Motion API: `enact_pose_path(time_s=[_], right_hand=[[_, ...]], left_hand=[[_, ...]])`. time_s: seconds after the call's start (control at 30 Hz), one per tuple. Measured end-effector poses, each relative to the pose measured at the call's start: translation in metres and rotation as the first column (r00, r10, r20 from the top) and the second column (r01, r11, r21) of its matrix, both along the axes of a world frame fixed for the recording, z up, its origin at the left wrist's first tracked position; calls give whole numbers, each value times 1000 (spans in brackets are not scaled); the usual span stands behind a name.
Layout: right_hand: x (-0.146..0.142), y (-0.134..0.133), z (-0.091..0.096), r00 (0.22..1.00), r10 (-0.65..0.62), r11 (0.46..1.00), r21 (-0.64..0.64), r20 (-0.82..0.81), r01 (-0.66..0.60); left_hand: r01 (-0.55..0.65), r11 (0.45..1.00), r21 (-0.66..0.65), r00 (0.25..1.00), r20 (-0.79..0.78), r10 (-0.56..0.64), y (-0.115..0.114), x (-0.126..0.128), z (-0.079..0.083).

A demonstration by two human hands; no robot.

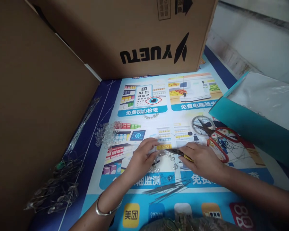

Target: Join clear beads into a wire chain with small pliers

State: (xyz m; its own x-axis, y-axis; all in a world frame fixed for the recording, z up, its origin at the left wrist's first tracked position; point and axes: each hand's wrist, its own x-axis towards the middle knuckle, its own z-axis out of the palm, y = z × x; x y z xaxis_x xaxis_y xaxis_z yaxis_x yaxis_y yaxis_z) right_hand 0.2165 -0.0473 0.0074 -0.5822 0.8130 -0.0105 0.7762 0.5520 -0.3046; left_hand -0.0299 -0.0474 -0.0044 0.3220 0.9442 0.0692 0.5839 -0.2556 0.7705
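My right hand (203,160) is closed round the yellow handles of dark pliers (173,151), whose jaws point left. Its fingers curled, my left hand (143,157) pinches a wire strand of clear beads (175,166) close to the plier tips. The strand loops down between both hands onto the printed sheet; the exact spot where the jaws meet the wire is too small to make out. Just below lies a bunch of thin straight wires (167,189). A short curved row of clear beads (151,116) rests further back.
Left of the hands are a pile of clear beads (106,134), long wires (83,125) and a tangle of beaded wire (55,192). Red-handled scissors (219,138) lie over a wire coil (195,128) at right, beside a teal box (252,128). Cardboard boxes (144,29) stand behind and left.
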Motion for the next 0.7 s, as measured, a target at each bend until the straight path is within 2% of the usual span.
enact_pose_path(time_s=[0.1,0.27,0.53,0.7], right_hand=[[0,0,1,1000,0,1000,1,-1,0],[0,1,1,999,-23,1000,14,-39,24],[1,2,-3,995,-12,1000,26,-98,15],[0,2,-4,989,-2,1000,26,-147,6]], left_hand=[[65,996,53,995,-77,-61,-3,-5,2],[38,993,112,997,-78,-29,-4,-6,2],[17,989,147,999,-49,-10,5,-5,4],[59,992,109,997,-57,-53,16,-2,4]])
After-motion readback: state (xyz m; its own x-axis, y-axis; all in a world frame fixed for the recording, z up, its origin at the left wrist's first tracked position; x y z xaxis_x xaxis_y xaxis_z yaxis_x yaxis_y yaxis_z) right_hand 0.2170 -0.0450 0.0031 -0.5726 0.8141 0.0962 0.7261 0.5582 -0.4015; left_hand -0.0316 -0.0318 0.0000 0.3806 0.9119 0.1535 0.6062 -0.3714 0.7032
